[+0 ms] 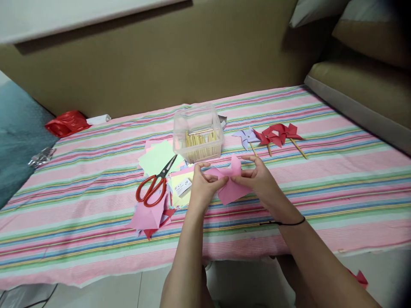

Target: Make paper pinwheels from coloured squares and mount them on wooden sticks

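A pink paper piece [229, 194], with corners bent inward like a pinwheel, is held up between both hands over the striped cloth. My left hand [205, 184] pinches its left side between thumb and fingers. On the other side, my right hand [257, 177] grips the paper, thumb near the middle. Left of my hands lie scissors [152, 190] with red handles, resting on pink folded paper [146, 216]. A small white box [183, 187] sits on a stack of yellow and pink squares [178, 201]. Pale green sheets [157, 156] are behind the scissors.
A clear plastic box [199, 152] of thin wooden sticks stands behind my hands. To its right lie a lilac pinwheel [247, 136] and red pinwheels [285, 133] on sticks. A red plastic bag [69, 123] is at the far left. A sofa [362, 94] borders the right side.
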Tool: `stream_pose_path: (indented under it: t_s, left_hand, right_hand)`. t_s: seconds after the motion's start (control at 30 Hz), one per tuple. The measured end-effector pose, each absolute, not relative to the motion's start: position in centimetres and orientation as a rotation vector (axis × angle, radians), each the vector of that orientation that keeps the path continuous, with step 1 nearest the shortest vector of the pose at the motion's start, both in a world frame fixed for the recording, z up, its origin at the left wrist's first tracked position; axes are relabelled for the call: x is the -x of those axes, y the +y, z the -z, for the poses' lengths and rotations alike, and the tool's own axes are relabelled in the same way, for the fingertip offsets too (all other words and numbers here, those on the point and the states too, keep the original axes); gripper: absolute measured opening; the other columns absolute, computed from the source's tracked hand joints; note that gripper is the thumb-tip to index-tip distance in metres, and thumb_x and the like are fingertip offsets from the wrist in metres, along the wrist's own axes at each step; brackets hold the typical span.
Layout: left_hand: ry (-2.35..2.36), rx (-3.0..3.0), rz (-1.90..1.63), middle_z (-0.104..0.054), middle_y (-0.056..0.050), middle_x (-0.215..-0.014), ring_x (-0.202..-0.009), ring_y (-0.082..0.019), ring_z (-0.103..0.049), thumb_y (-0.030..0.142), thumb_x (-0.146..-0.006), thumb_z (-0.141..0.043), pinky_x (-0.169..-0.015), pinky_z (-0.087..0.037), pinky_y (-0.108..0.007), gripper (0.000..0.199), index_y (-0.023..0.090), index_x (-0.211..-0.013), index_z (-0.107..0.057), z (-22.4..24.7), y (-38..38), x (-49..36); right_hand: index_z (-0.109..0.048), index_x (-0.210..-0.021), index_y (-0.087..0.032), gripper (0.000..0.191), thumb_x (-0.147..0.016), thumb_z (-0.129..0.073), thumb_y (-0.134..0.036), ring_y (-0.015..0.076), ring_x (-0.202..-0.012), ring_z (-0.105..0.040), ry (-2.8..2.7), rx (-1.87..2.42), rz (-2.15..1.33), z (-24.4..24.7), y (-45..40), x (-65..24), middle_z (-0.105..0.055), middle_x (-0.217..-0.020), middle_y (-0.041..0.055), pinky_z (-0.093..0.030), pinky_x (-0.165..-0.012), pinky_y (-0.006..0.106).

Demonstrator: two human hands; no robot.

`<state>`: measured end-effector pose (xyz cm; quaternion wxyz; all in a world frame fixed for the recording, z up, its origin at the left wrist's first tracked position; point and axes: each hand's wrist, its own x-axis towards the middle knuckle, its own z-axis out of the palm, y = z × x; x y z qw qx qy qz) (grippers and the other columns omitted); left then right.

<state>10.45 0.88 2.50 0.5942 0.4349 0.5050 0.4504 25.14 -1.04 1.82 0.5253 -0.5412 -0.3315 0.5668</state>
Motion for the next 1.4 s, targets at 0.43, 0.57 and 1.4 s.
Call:
stream_pose_path:
  t_s: [0.43, 0.57, 1.4]
  left_hand:
    - [1.168, -0.950, -0.945, -0.058, 0.007, -0.052, -0.043, -0.009, -0.052, 0.030, -0.055, -0.083, -0.048, -0.041, -0.020, 0.063, 0.020, -0.104, -0.044, -2.6, 1.0, -9.8]
    - [1.097, -0.952, -0.891, -0.068, 0.000, -0.070, -0.055, -0.012, -0.062, 0.031, -0.062, -0.079, -0.055, -0.048, -0.023, 0.057, 0.019, -0.107, -0.047, -3.2, 1.2, -8.9]
    - [1.038, -1.101, -0.659, -0.064, 0.006, -0.057, -0.044, -0.008, -0.053, 0.019, -0.055, -0.080, -0.043, -0.035, -0.016, 0.052, 0.021, -0.093, -0.045, -2.9, 1.0, -8.6]
  right_hand:
    - [-0.043, -0.114, -0.027, 0.073, -0.053, -0.083, -0.029, 0.0223, -0.063, -0.068, -0.789, 1.286, -1.369, -1.6, -0.9, -25.6, -0.072, -0.067, -0.0019, -0.050, -0.058, 0.032]
    - [-0.043, -0.114, -0.027, 0.072, -0.053, -0.082, -0.027, 0.0229, -0.061, -0.067, -0.836, 1.346, -1.420, -1.9, -0.9, -26.3, -0.071, -0.066, -0.0023, -0.048, -0.053, 0.031]
    - [-0.048, -0.117, -0.022, 0.061, -0.065, -0.078, -0.028, 0.0175, -0.063, -0.066, -1.098, 1.271, -1.627, -3.0, -1.2, -28.1, -0.068, -0.067, -0.0020, -0.049, -0.056, 0.027]
